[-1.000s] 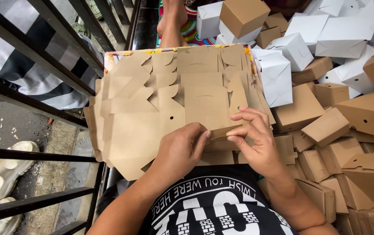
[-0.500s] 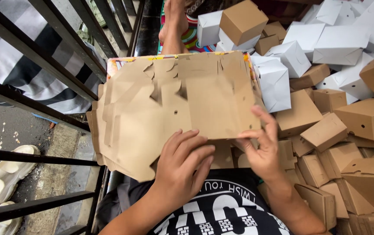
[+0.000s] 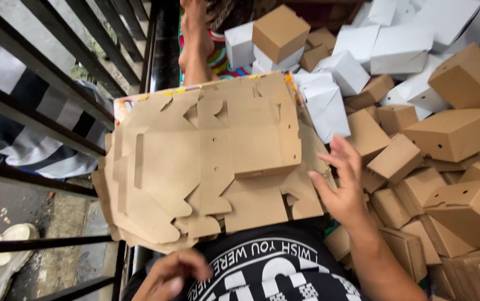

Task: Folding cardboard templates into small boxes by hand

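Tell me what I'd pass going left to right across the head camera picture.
Black railing bars → stack of flat brown cardboard cutouts → right hand → pile of folded brown boxes.

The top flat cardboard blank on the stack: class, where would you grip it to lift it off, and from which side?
Probably the top flat cardboard blank by its right edge, from the right: that edge overhangs the stack beside the open right hand, and the sheet lies flat, so pinch it thumb-under.
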